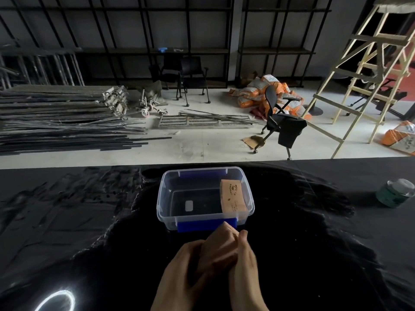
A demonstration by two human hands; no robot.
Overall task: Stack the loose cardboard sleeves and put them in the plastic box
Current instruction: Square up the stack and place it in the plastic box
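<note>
A clear plastic box (pixel 162 199) with blue clips stands on the black table in front of me. A stack of brown cardboard sleeves (pixel 233 196) leans against the box's right inner wall. Just in front of the box, my left hand (pixel 179 274) and my right hand (pixel 246 272) together hold a second stack of brown sleeves (pixel 219 248), blurred, its far end near the box's front blue clip (pixel 195 226). The left hand grips it from the left, the right hand from the right.
A green-labelled jar (pixel 395 194) with a clear lid stands at the table's right. Beyond the table's far edge are a floor with metal poles, an office chair (pixel 278 122), orange sacks and a wooden ladder (pixel 368 70). A ring-light reflection (pixel 56 301) shows bottom left.
</note>
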